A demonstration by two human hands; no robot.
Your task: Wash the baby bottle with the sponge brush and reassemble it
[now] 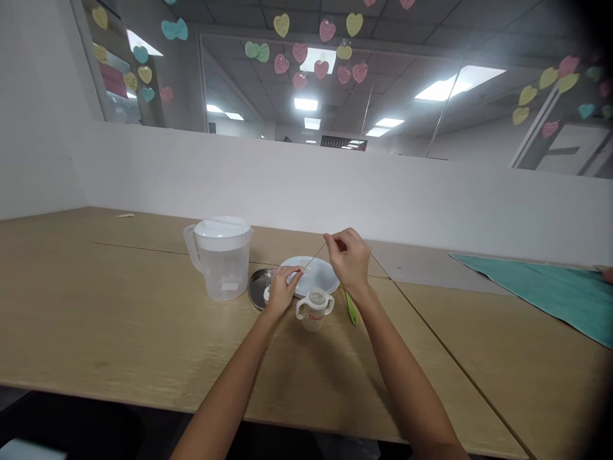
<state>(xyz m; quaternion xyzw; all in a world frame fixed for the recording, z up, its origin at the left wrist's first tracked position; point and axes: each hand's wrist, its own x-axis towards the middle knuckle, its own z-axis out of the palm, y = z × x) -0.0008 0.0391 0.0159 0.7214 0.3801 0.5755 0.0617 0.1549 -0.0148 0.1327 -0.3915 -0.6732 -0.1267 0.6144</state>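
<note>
My right hand (pixel 349 259) is raised over the white plate (pixel 325 275), thumb and finger pinched on the upper end of a thin dark rod (pixel 315 255). The rod slants down to a small clear piece (pixel 304 266), which looks like a bottle nipple, pinched in my left hand (pixel 283 289). Just below, a clear baby bottle (pixel 313 313) with two white handles and red print stands open on the table. Under my left hand, a white part (pixel 267 294) lies in a round metal dish (pixel 256 287), partly hidden.
To the left stands a lidded translucent pitcher (pixel 224 262). A green handle (pixel 352 310) lies right of the bottle. A teal cloth (pixel 555 291) is spread on the right of the wooden table (pixel 134 319). Behind rises a white wall (pixel 287 185).
</note>
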